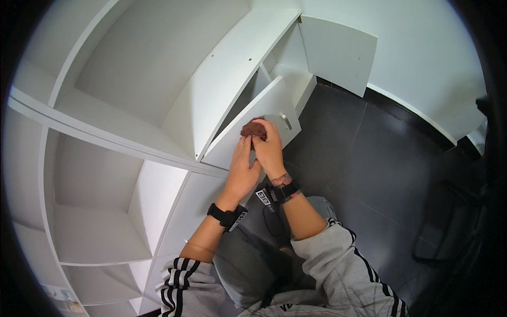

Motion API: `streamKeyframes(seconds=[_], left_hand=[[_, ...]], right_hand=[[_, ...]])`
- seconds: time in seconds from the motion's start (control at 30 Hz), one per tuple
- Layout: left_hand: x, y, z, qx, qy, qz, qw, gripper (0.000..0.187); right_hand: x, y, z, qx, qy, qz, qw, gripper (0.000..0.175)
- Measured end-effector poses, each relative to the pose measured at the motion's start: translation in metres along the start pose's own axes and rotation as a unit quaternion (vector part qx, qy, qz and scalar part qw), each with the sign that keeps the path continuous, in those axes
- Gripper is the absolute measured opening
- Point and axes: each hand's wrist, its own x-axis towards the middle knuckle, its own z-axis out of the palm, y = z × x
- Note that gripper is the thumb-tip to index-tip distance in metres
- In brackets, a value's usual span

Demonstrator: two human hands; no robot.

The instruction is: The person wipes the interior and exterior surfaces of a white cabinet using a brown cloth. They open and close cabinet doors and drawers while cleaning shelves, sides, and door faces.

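Note:
A crumpled brown cloth point(253, 129) is bunched up between my hands in front of a white cabinet door point(263, 105). My right hand point(270, 148) grips it from the right, fingers curled over its top. From below left, my left hand point(242, 170) has its fingertips on the cloth, with the thumb pointing towards the right hand. The door stands partly ajar and carries a metal bar handle point(285, 121) just right of the cloth. Whether the cloth touches the door, I cannot tell.
White shelving point(119, 233) with open compartments runs along the left. A second cabinet door point(340, 53) is swung wide at the upper right, beside a white wall point(420, 67). Dark floor tiles point(352, 158) lie to the right. Strapped devices point(227, 218) sit on both wrists.

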Motion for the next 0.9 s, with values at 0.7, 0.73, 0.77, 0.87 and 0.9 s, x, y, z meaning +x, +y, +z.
streamKeyframes(seconds=[0.7, 0.73, 0.77, 0.87, 0.9], left_hand=[[0.057, 0.025, -0.009, -0.088, 0.050, 0.095, 0.990, 0.061], [0.061, 0.027, -0.009, -0.084, 0.051, 0.088, 0.991, 0.061], [0.064, 0.027, -0.009, -0.081, 0.052, 0.082, 0.992, 0.060], [0.081, 0.032, 0.000, -0.046, 0.083, 0.091, 0.991, 0.060], [0.088, 0.036, 0.004, -0.041, 0.079, 0.095, 0.992, 0.060]], right_hand=[[0.106, -0.023, 0.001, -0.065, -0.043, -0.030, 0.996, 0.028], [0.109, -0.021, -0.001, -0.062, -0.055, -0.031, 0.996, 0.029], [0.112, -0.017, -0.003, -0.059, -0.066, -0.032, 0.996, 0.029], [0.124, -0.008, -0.014, 0.023, -0.077, -0.039, 0.996, 0.030], [0.129, -0.008, -0.020, 0.032, -0.079, -0.037, 0.996, 0.031]])
